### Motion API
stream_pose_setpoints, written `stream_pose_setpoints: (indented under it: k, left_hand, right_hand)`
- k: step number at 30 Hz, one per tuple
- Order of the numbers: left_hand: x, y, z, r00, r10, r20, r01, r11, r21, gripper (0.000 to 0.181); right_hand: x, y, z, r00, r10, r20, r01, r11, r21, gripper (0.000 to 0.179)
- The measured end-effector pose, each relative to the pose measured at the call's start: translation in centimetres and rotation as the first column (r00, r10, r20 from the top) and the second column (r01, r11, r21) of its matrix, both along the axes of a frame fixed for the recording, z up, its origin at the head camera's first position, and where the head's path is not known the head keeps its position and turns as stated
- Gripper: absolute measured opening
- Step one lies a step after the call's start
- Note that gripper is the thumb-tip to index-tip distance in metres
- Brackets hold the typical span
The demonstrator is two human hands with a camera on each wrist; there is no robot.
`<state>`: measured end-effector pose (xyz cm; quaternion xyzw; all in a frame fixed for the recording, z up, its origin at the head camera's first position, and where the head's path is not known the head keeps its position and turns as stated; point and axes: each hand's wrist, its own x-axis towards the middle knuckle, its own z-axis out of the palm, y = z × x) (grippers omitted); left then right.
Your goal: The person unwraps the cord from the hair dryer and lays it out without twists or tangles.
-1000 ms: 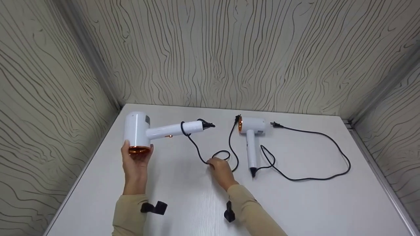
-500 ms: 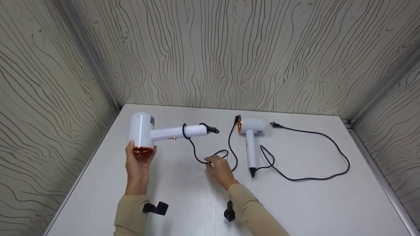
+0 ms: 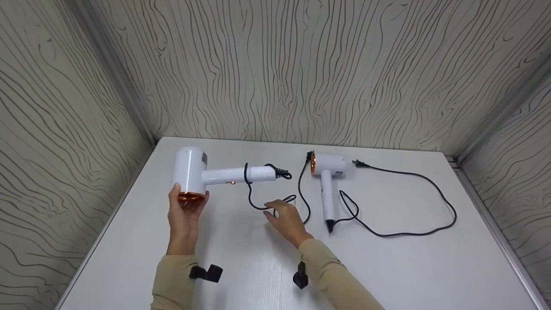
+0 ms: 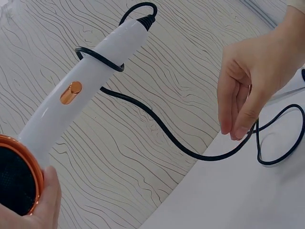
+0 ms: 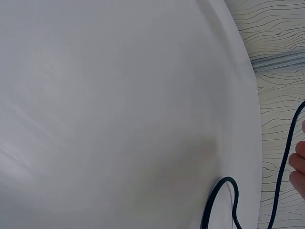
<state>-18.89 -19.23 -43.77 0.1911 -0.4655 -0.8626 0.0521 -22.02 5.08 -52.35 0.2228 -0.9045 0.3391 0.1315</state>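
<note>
A white hair dryer (image 3: 189,170) with an orange rim is held off the table by my left hand (image 3: 184,224), whose thumb and fingers grip the barrel near that rim. Its handle points right, and the black cord (image 4: 181,148) loops once round the handle near the strain relief. My right hand (image 3: 286,219) is beside the hanging part of this cord, thumb and index finger spread apart with the cord running between them. In the left wrist view, the right hand's fingers (image 4: 228,107) are nearly straight, close above the cord. The right wrist view shows fingertips (image 5: 298,167) beside the cord.
Right of the hands, a second white hair dryer (image 3: 328,193) lies on the white table (image 3: 409,271). Its black cord (image 3: 447,202) spreads to the right, with the plug (image 3: 360,163) near its barrel. The first dryer's plug (image 3: 310,156) lies by the second dryer's orange rim. Patterned walls enclose the table.
My left hand has moved the hair dryer slightly right. My right hand has shifted slightly left, and its thumb and index finger have parted from their pinch on the cord.
</note>
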Motion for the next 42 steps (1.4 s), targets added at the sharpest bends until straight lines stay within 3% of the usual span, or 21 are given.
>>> stream_pose_setpoints:
  k: [7,12,18,25,30,33,35,38,42]
  left_hand:
    - [0.1,0.2,-0.1,1.0,-0.008,-0.002,0.008,1.0,-0.006,0.062]
    - [0.2,0.5,-0.1,1.0,-0.03,-0.006,0.029,0.999,-0.014,0.06]
    - [0.3,0.9,-0.1,0.999,-0.045,-0.026,0.044,0.998,-0.048,0.055]
    - [0.5,1.4,-0.2,0.998,-0.063,-0.027,0.061,0.996,-0.069,0.055]
    - [0.5,1.6,-0.2,0.997,-0.074,-0.024,0.072,0.996,-0.057,0.055]
    - [0.6,1.7,-0.2,0.997,-0.079,-0.026,0.078,0.996,-0.053,0.055]
    - [0.6,1.7,-0.3,0.996,-0.083,-0.028,0.081,0.995,-0.053,0.055]
    - [0.7,1.7,-0.3,0.996,-0.091,-0.025,0.089,0.994,-0.055,0.055]
    - [0.8,1.7,-0.4,0.994,-0.105,-0.021,0.104,0.993,-0.058,0.055]
  right_hand:
    - [-0.1,-0.6,0.5,0.999,0.002,-0.045,-0.003,1.0,-0.029,0.019]
    - [-0.3,-1.1,1.4,0.999,-0.003,-0.039,-0.001,0.994,-0.108,0.019]
    - [-0.5,-2.0,2.9,0.998,0.016,0.054,-0.004,0.975,-0.22,0.022]
    - [-0.9,-2.7,3.8,0.995,0.008,0.099,0.02,0.958,-0.284,0.022]
    - [-1.3,-3.2,4.2,0.987,0.032,0.155,0.034,0.914,-0.405,0.036]
    - [-1.5,-3.4,4.5,0.988,0.007,0.155,0.056,0.915,-0.4,0.037]
    - [-1.5,-3.4,4.6,0.987,-0.03,0.156,0.085,0.931,-0.356,0.036]
    - [-1.6,-3.3,4.8,0.972,-0.07,0.224,0.143,0.933,-0.331,0.036]
    - [-1.9,-3.0,5.1,0.956,-0.013,0.292,0.128,0.917,-0.379,0.034]
